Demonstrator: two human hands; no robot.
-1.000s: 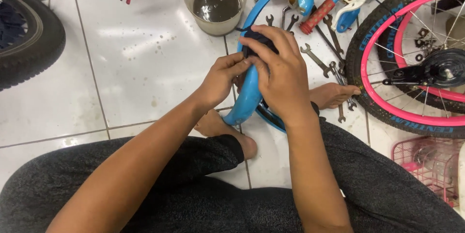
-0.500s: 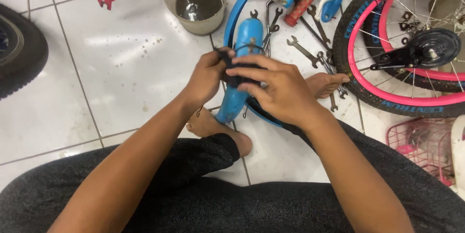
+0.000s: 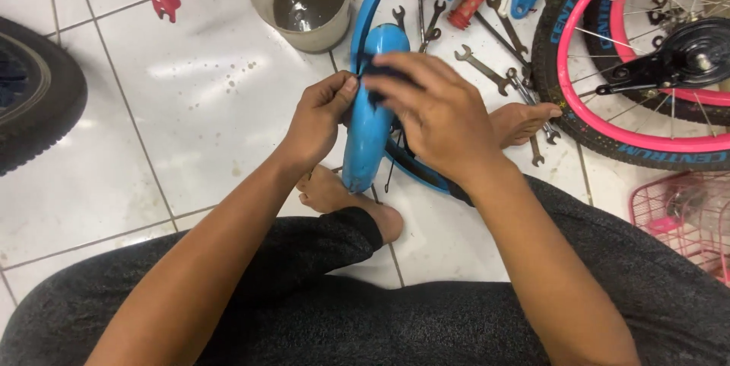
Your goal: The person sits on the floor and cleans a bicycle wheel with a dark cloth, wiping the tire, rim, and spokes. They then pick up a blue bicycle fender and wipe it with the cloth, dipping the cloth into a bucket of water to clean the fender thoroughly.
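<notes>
Sitting on the tiled floor (image 3: 190,107), the person held a blue bike fender (image 3: 369,119) upright between both hands. The left hand (image 3: 319,119) pinched its left edge. The right hand (image 3: 437,119) was curled over a dark bit on its top front. The fender stood in the middle, near a bare foot (image 3: 334,195). It might slip and drop onto that foot, or tip toward the bucket of dirty water (image 3: 304,1) just beyond it.
</notes>
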